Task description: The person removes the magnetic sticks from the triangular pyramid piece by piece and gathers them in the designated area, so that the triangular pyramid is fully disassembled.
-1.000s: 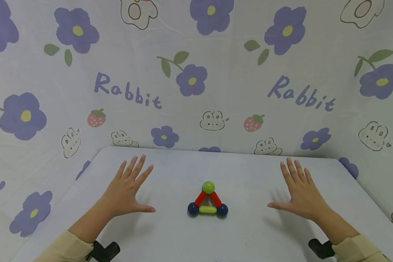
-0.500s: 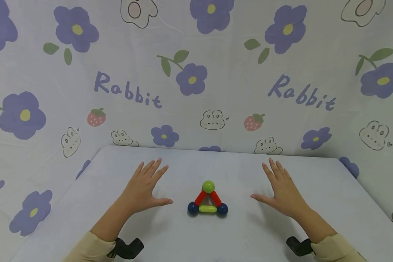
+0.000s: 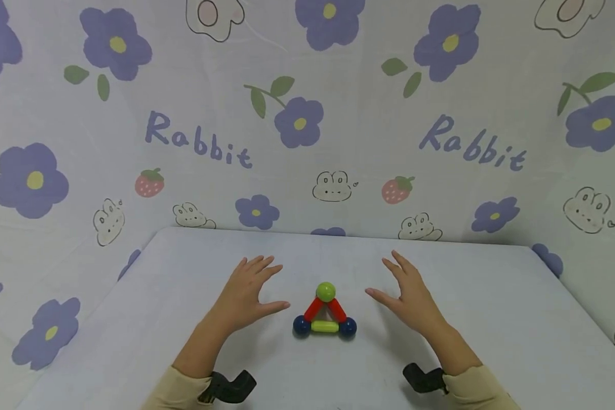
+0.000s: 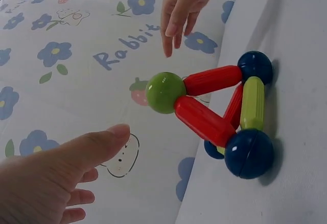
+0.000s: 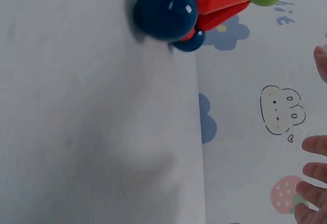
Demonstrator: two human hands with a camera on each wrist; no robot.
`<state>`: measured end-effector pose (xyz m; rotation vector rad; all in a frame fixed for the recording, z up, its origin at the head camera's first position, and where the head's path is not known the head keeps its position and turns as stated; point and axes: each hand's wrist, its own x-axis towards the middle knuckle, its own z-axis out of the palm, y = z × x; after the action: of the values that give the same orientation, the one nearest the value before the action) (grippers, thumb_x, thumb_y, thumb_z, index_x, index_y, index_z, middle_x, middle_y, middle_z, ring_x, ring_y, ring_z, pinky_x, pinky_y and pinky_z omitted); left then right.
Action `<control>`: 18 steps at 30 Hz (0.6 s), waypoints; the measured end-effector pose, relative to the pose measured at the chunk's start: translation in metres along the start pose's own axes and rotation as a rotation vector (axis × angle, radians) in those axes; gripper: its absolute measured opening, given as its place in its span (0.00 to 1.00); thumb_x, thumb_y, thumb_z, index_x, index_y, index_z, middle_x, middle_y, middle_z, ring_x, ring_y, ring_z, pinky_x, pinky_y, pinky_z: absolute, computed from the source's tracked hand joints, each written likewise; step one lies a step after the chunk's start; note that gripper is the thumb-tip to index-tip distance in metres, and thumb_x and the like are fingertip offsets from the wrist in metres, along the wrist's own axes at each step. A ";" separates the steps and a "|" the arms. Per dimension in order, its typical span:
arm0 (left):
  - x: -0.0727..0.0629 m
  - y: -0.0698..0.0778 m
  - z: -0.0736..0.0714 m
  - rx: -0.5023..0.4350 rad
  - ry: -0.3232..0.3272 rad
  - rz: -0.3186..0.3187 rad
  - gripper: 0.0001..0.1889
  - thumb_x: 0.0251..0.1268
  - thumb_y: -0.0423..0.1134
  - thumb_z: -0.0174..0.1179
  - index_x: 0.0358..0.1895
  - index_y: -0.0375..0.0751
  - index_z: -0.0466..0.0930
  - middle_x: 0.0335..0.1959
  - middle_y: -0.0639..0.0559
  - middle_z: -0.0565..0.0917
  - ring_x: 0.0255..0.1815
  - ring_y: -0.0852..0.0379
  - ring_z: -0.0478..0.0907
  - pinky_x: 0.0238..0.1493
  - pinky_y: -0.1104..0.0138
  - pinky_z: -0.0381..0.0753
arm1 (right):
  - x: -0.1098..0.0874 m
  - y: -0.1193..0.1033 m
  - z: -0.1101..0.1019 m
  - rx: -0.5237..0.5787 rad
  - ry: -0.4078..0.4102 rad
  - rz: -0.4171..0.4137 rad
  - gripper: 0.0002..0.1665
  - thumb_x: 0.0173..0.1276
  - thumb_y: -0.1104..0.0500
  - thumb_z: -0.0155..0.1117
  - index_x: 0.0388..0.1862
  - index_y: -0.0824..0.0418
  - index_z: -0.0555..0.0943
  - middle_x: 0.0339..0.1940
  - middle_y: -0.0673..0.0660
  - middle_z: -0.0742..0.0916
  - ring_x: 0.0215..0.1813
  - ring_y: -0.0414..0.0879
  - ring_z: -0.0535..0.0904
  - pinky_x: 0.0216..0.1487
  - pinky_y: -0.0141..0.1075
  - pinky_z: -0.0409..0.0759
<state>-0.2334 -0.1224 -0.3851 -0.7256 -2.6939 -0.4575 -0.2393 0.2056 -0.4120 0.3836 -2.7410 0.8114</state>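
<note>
A small pyramid (image 3: pixel 338 311) of toy rods and balls, like a magnetic building set, stands on the white table. Its top is a green ball (image 4: pixel 166 92); red rods (image 4: pixel 204 120) slope down to dark blue balls (image 4: pixel 249 153), with yellow-green rods (image 3: pixel 325 327) along the base. To its left my left hand (image 3: pixel 248 293) hovers above the table, thumb and fingers spread apart. On the other side my right hand (image 3: pixel 414 296) is held likewise, thumb pointing at the pyramid. Both hands hold nothing and stay apart from it. In the right wrist view, only fingertips (image 5: pixel 314 172) and part of the thumb show.
The white tabletop (image 3: pixel 492 307) stretches around the pyramid. Behind it hangs a cloth (image 3: pixel 369 114) printed with flowers, rabbits and strawberries. Black wrist mounts (image 3: pixel 230 387) sit at the cuffs of the beige sleeves (image 3: pixel 179 392).
Both hands have moved inward, toward the pyramid from either side, and their fingers have become less widely spread. The pyramid has stayed in place on the table.
</note>
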 end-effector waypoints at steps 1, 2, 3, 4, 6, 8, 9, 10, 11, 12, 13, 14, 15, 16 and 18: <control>0.002 0.003 0.001 -0.012 -0.001 0.003 0.36 0.48 0.57 0.67 0.60 0.42 0.73 0.63 0.42 0.73 0.67 0.42 0.65 0.69 0.45 0.56 | 0.001 -0.001 0.002 0.030 -0.002 0.015 0.47 0.59 0.40 0.63 0.68 0.66 0.63 0.73 0.66 0.59 0.72 0.65 0.53 0.64 0.64 0.58; 0.004 0.005 0.002 -0.025 0.000 0.006 0.36 0.48 0.57 0.67 0.60 0.42 0.73 0.63 0.42 0.73 0.67 0.43 0.66 0.69 0.45 0.56 | 0.001 -0.002 0.004 0.060 -0.004 0.031 0.46 0.60 0.40 0.63 0.68 0.66 0.63 0.73 0.66 0.59 0.72 0.65 0.53 0.64 0.65 0.58; 0.006 0.007 0.003 -0.037 0.001 0.009 0.35 0.49 0.56 0.67 0.60 0.42 0.73 0.63 0.42 0.73 0.67 0.43 0.66 0.69 0.46 0.56 | 0.002 -0.004 0.006 0.089 -0.006 0.045 0.46 0.60 0.40 0.63 0.68 0.65 0.63 0.73 0.66 0.59 0.72 0.65 0.53 0.64 0.65 0.59; 0.008 0.010 0.004 -0.048 0.003 0.013 0.35 0.49 0.55 0.67 0.60 0.42 0.73 0.63 0.42 0.73 0.67 0.43 0.66 0.69 0.46 0.57 | 0.003 -0.005 0.007 0.113 -0.009 0.059 0.45 0.60 0.40 0.63 0.68 0.65 0.63 0.73 0.65 0.58 0.73 0.65 0.52 0.64 0.64 0.59; 0.012 0.015 0.005 -0.082 0.011 0.017 0.35 0.50 0.54 0.67 0.61 0.42 0.72 0.62 0.43 0.74 0.67 0.44 0.66 0.69 0.47 0.57 | 0.005 -0.008 0.011 0.158 -0.015 0.079 0.44 0.60 0.42 0.64 0.68 0.63 0.63 0.74 0.65 0.58 0.73 0.65 0.53 0.63 0.64 0.60; 0.015 0.020 0.007 -0.124 0.014 0.011 0.35 0.50 0.53 0.68 0.62 0.42 0.71 0.63 0.43 0.73 0.67 0.45 0.66 0.69 0.48 0.59 | 0.006 -0.010 0.014 0.198 -0.026 0.093 0.43 0.59 0.43 0.65 0.68 0.62 0.64 0.73 0.64 0.59 0.73 0.64 0.54 0.63 0.63 0.62; 0.017 0.023 0.009 -0.148 0.014 0.006 0.35 0.51 0.52 0.68 0.63 0.42 0.70 0.63 0.43 0.73 0.67 0.45 0.65 0.68 0.48 0.60 | 0.007 -0.011 0.016 0.218 -0.033 0.095 0.42 0.59 0.44 0.66 0.67 0.62 0.65 0.73 0.64 0.60 0.72 0.64 0.55 0.63 0.62 0.62; 0.018 0.025 0.010 -0.172 0.014 0.000 0.36 0.51 0.51 0.68 0.63 0.42 0.69 0.63 0.43 0.73 0.67 0.45 0.65 0.68 0.49 0.62 | 0.007 -0.013 0.017 0.233 -0.039 0.095 0.42 0.58 0.45 0.67 0.67 0.62 0.66 0.73 0.64 0.61 0.72 0.63 0.56 0.63 0.62 0.62; 0.019 0.027 0.012 -0.198 0.011 -0.008 0.36 0.51 0.50 0.68 0.64 0.42 0.68 0.64 0.44 0.72 0.68 0.45 0.65 0.67 0.49 0.63 | 0.008 -0.014 0.019 0.251 -0.046 0.094 0.41 0.58 0.46 0.67 0.66 0.62 0.67 0.72 0.64 0.62 0.72 0.63 0.57 0.64 0.61 0.63; 0.019 0.030 0.014 -0.225 0.007 -0.019 0.37 0.51 0.50 0.68 0.65 0.42 0.67 0.64 0.44 0.72 0.68 0.46 0.64 0.67 0.50 0.64 | 0.008 -0.015 0.020 0.274 -0.055 0.092 0.40 0.58 0.47 0.68 0.66 0.62 0.68 0.71 0.63 0.64 0.71 0.62 0.58 0.64 0.60 0.63; 0.020 0.032 0.016 -0.256 0.000 -0.031 0.37 0.51 0.49 0.68 0.66 0.43 0.66 0.65 0.45 0.71 0.69 0.46 0.64 0.66 0.50 0.65 | 0.009 -0.017 0.021 0.297 -0.066 0.088 0.39 0.58 0.48 0.68 0.65 0.62 0.69 0.70 0.63 0.66 0.71 0.62 0.60 0.65 0.58 0.64; 0.020 0.034 0.018 -0.285 -0.005 -0.045 0.37 0.51 0.49 0.68 0.66 0.44 0.66 0.66 0.45 0.70 0.69 0.47 0.63 0.66 0.50 0.65 | 0.009 -0.019 0.022 0.326 -0.080 0.086 0.38 0.57 0.49 0.69 0.64 0.62 0.70 0.69 0.63 0.68 0.70 0.61 0.62 0.65 0.56 0.64; 0.021 0.036 0.020 -0.316 -0.009 -0.057 0.38 0.52 0.48 0.68 0.67 0.44 0.65 0.66 0.46 0.70 0.69 0.47 0.63 0.65 0.50 0.66 | 0.009 -0.020 0.023 0.355 -0.095 0.089 0.37 0.57 0.49 0.69 0.63 0.62 0.71 0.68 0.63 0.70 0.69 0.60 0.64 0.65 0.54 0.65; 0.021 0.039 0.022 -0.345 -0.013 -0.064 0.37 0.52 0.48 0.68 0.67 0.45 0.65 0.67 0.46 0.69 0.69 0.47 0.62 0.65 0.49 0.66 | 0.010 -0.022 0.024 0.382 -0.111 0.093 0.36 0.57 0.50 0.69 0.62 0.62 0.72 0.66 0.62 0.72 0.67 0.60 0.67 0.65 0.53 0.67; 0.023 0.042 0.025 -0.405 -0.018 -0.081 0.37 0.53 0.47 0.67 0.67 0.45 0.64 0.68 0.46 0.68 0.70 0.46 0.62 0.65 0.49 0.66 | 0.010 -0.025 0.026 0.447 -0.149 0.111 0.33 0.57 0.50 0.69 0.59 0.63 0.74 0.61 0.63 0.76 0.64 0.59 0.71 0.63 0.50 0.70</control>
<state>-0.2350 -0.0683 -0.3896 -0.7243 -2.6820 -1.0416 -0.2450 0.1688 -0.4176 0.3906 -2.7149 1.4875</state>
